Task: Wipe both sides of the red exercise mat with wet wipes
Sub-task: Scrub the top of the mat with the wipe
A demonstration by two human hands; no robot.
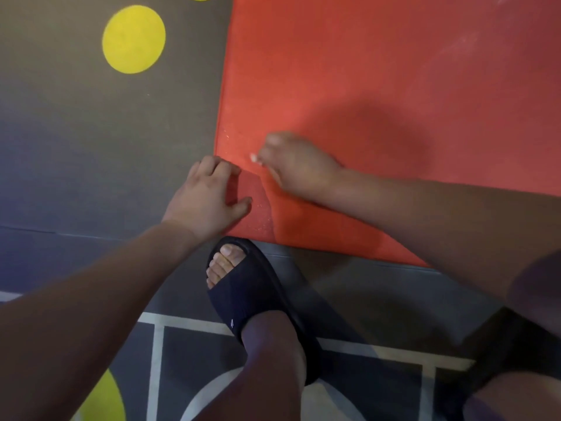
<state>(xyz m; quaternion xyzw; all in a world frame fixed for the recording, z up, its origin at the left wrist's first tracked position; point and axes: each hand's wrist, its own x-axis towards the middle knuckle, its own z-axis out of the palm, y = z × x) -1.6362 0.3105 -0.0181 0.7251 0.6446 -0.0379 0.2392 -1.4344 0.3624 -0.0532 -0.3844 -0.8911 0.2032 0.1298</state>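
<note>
**Q:** Head view: where is the red mat, and which way does it point?

**A:** The red mat point(379, 86) lies on the floor point(91, 147) and fills the upper right of the view. Its left edge runs up and away from the person. Its near edge runs off to the right. One corner points toward the foot in a dark sandal point(258, 293), just beside it. The far and right ends are out of frame, so the long axis cannot be determined.

**Q:** Left hand?

**A:** The left hand point(206, 199) reaches in from the lower left to the mat's left edge, just above that corner. The fingers curl over the edge and the thumb lies on the top face, so the hand grips the mat. A crease shows beside the thumb.

**Q:** Right hand?

**A:** The right hand point(300, 168) is on the mat, knuckles up, near the left hand but apart from it. It is blurred. The fingers are curled, and a small white scrap point(253, 158) shows at the fingertips. Whether the hand holds it cannot be told.
</note>
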